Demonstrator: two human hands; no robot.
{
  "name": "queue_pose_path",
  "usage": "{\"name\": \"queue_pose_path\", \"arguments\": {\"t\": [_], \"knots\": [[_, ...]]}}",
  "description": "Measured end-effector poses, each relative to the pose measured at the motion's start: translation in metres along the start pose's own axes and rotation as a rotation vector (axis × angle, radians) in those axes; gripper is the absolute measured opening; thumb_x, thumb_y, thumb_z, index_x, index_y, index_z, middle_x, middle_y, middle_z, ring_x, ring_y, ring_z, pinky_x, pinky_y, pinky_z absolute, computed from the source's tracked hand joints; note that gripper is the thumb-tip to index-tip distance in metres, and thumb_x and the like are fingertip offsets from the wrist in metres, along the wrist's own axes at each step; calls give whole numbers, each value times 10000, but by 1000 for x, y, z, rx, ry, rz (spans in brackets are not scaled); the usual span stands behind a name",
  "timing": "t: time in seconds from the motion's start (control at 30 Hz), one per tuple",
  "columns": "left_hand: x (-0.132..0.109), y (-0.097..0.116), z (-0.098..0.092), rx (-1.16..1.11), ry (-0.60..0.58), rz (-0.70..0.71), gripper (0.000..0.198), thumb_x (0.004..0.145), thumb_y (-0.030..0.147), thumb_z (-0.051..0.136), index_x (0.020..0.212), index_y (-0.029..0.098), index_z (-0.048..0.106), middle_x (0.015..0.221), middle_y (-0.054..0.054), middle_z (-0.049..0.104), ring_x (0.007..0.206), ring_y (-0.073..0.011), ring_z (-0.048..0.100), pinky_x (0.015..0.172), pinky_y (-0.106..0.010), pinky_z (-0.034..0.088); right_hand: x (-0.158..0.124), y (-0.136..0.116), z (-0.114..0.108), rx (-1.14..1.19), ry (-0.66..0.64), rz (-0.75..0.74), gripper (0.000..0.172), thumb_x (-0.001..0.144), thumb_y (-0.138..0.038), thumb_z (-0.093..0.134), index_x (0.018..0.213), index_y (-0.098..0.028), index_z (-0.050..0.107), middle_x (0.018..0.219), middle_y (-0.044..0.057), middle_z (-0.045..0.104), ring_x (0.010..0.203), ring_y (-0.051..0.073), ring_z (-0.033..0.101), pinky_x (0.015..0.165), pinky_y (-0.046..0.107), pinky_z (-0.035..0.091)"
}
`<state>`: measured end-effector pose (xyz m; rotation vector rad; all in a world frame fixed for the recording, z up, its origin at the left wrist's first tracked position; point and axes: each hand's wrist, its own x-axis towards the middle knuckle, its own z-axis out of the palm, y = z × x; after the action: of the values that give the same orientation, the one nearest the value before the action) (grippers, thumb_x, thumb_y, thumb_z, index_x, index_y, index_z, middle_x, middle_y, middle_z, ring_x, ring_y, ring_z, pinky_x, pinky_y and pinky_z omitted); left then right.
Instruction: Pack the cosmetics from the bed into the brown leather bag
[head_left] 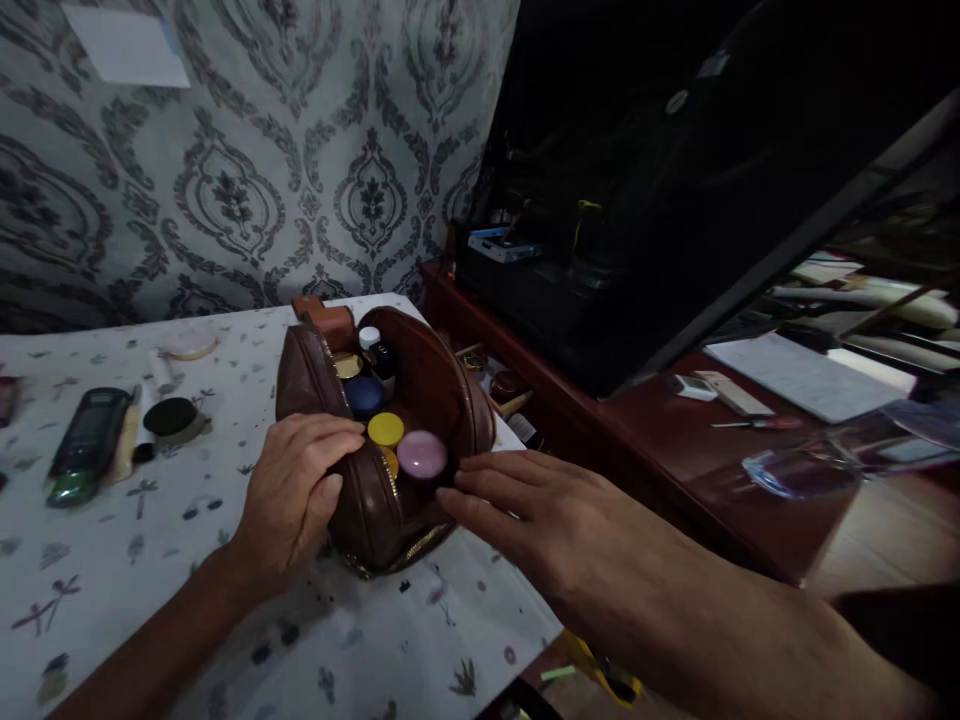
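Observation:
A brown zip toiletry bag [360,520] stands unzipped on the table, its mouth spread wide. Inside it I see a pink round lid [421,456], a yellow lid [386,430], a dark blue lid [365,397] and a white-capped bottle [369,340]. My left hand [292,490] is closed over the bag's left rim, fingertips at the inner edge and thumb along the outside. Against the right rim lies my right hand [540,510], its fingers stretched out and holding nothing visible. The bottom of the bag is hidden.
Left on the patterned tablecloth [225,640] lie a dark green bottle [88,445], a dark-lidded jar [171,418] and a white tube. To the right, a reddish-brown desk [667,460] carries a big black screen [645,200], papers, a screwdriver and a clear glass [795,470].

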<state>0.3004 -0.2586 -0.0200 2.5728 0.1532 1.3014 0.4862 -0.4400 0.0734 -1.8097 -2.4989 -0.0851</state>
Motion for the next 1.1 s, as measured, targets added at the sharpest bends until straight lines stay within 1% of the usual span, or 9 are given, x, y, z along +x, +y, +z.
{"name": "queue_pose_path", "arguments": {"t": [0.17, 0.33, 0.5, 0.6, 0.73, 0.87, 0.97, 1.03, 1.1], "knots": [[6, 2, -5, 46, -88, 35, 256, 991, 166, 369, 1199, 176, 517, 1156, -117, 655, 1114, -239, 581, 973, -435, 433, 3, 0, 8, 12, 126, -39, 459, 819, 1, 491, 1235, -159, 599, 1174, 125, 684, 1087, 238, 647, 935, 396, 561], [-3, 9, -10, 185, -118, 39, 331, 1000, 174, 377, 1323, 161, 447, 1370, -156, 570, 1327, -246, 485, 1122, -479, 356, 9, -6, 19, 50, 291, -63, 465, 880, -22, 413, 1290, -163, 578, 1133, 112, 715, 1037, 226, 681, 905, 377, 580], [-25, 12, -18, 247, -129, 45, 428, 993, 197, 415, 1406, 123, 328, 1476, -226, 433, 1464, -262, 299, 1163, -481, 353, 26, -14, 32, 239, 488, 86, 356, 974, -271, 455, 1300, -202, 579, 1063, 112, 744, 884, 247, 734, 743, 342, 615], [-40, 12, -25, 241, -159, 46, 435, 971, 158, 436, 1387, 100, 325, 1469, -257, 406, 1485, -274, 246, 1157, -451, 383, 47, -15, 35, 423, 435, 231, 442, 959, -461, 474, 1305, -211, 592, 981, 112, 759, 799, 267, 741, 640, 340, 609], [-63, 11, -35, 266, -214, 40, 404, 964, 135, 430, 1359, 110, 351, 1451, -257, 417, 1467, -293, 286, 1127, -452, 427, 81, -8, 36, 657, 352, 410, 634, 844, -639, 538, 1290, -195, 611, 950, 118, 753, 767, 264, 723, 612, 346, 589], [-84, 6, -43, 301, -307, 17, 363, 977, 133, 394, 1339, 143, 363, 1442, -225, 456, 1421, -281, 379, 1090, -448, 467, 103, -4, 32, 1007, 321, 533, 636, 723, -611, 677, 1207, -199, 644, 870, 83, 728, 691, 225, 689, 511, 300, 540], [-94, 1, -48, 310, -323, -5, 322, 988, 148, 381, 1310, 136, 378, 1405, -217, 496, 1344, -280, 473, 1045, -429, 504, 107, -10, 32, 1117, 441, 541, 561, 661, -542, 758, 1103, -209, 669, 869, 70, 716, 751, 229, 697, 571, 302, 560], [-97, -1, -50, 309, -325, -32, 308, 986, 149, 383, 1292, 119, 391, 1380, -222, 509, 1301, -289, 508, 1023, -423, 514, 108, -13, 36, 1057, 567, 500, 506, 666, -531, 756, 1052, -215, 673, 883, 70, 717, 827, 239, 699, 674, 325, 579], [-97, -2, -51, 301, -337, -53, 292, 983, 147, 381, 1273, 116, 405, 1368, -219, 511, 1281, -290, 517, 1016, -421, 513, 109, -15, 39, 962, 606, 459, 457, 711, -528, 714, 1045, -219, 671, 915, 77, 722, 883, 252, 695, 757, 360, 579]]}}
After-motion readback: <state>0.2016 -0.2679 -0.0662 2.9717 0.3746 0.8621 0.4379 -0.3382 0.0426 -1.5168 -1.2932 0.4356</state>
